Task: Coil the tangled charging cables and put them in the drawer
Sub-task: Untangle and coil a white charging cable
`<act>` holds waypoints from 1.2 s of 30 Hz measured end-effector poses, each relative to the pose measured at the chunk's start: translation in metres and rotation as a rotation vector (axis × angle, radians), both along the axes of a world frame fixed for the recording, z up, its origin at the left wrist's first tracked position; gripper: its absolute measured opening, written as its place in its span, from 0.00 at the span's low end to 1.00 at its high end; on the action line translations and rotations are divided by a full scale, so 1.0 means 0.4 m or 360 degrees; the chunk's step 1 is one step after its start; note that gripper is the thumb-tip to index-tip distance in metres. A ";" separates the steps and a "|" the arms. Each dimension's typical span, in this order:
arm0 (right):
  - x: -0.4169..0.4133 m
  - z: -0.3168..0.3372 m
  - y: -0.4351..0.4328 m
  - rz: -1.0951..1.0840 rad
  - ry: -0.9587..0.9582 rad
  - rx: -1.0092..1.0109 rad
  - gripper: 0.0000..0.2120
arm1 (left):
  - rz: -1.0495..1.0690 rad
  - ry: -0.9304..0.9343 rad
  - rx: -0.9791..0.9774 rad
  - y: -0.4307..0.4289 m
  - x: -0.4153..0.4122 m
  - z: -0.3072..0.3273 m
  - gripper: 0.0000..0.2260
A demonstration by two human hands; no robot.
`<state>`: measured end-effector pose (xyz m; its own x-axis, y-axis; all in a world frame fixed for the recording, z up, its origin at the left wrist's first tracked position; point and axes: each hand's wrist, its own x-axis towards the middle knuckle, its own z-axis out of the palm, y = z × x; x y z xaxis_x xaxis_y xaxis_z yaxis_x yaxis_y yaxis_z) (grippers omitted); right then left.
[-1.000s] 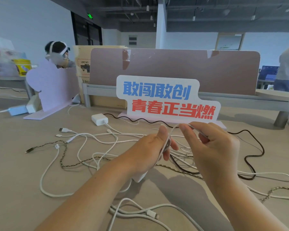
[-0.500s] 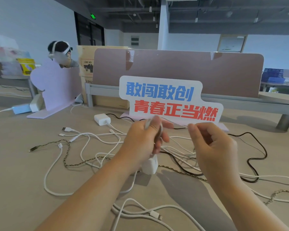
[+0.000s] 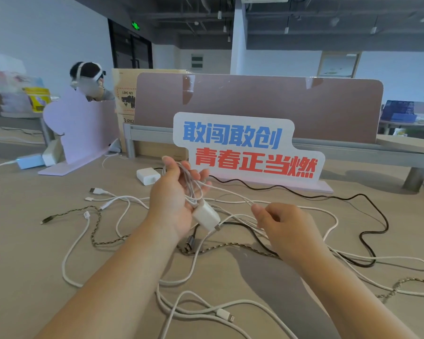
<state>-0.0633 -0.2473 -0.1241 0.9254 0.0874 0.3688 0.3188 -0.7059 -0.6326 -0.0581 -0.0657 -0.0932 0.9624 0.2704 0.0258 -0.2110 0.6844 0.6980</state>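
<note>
My left hand (image 3: 174, 199) is raised palm-up over the desk, fingers spread and relaxed. Loops of a white charging cable (image 3: 192, 189) lie wound across its palm and fingers. The cable's white plug adapter (image 3: 206, 216) hangs at the heel of the palm. My right hand (image 3: 277, 223) is lower and to the right, and pinches the same cable's free run between thumb and forefinger. Beneath both hands lies a tangle of white cables (image 3: 123, 199), a braided cable (image 3: 96, 228) and a black cable (image 3: 377, 216). No drawer is in view.
A white charger brick (image 3: 147, 176) sits behind my left hand. A slogan sign (image 3: 245, 148) and a brown desk divider (image 3: 257, 106) stand at the back. A lilac board (image 3: 81, 128) stands at the left, with a person wearing a headset behind it. More cable ends (image 3: 225, 314) lie near the front edge.
My left hand has turned palm-up and opened, showing the wound loops and the adapter. My right hand has dropped lower and to the right along the cable.
</note>
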 end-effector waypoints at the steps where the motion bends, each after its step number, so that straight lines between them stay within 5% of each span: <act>1: -0.001 0.002 -0.003 -0.0004 -0.0084 0.0021 0.18 | -0.0014 0.0014 -0.0018 0.001 0.002 -0.002 0.20; 9: -0.004 0.000 -0.003 0.0251 -0.0868 0.0132 0.05 | -0.0059 0.0321 0.0652 -0.012 0.006 -0.023 0.18; 14: -0.015 0.004 0.008 0.0247 -0.1034 0.0185 0.06 | -0.0293 0.0136 0.1443 -0.030 -0.006 -0.040 0.18; 19: -0.022 0.008 0.009 0.0201 -0.1062 0.0212 0.06 | -0.0547 -0.0012 0.1866 -0.059 -0.052 -0.017 0.28; 23: -0.021 0.007 0.012 0.0135 -0.1001 0.0224 0.07 | -0.0802 -0.0107 0.1959 -0.073 -0.069 -0.021 0.29; 29: -0.026 0.003 0.011 0.0112 -0.0859 0.0342 0.01 | -0.1001 -0.0337 0.2053 -0.072 -0.070 -0.036 0.16; 36: -0.022 0.003 0.010 0.0185 -0.0706 0.0555 0.10 | -0.0815 -0.0396 0.1675 -0.078 -0.053 -0.044 0.19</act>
<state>-0.0723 -0.2435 -0.1228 0.6672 -0.0171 0.7447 0.6698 -0.4237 -0.6098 -0.0795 -0.0967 -0.1108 0.8892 -0.4086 0.2056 -0.2895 -0.1547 0.9446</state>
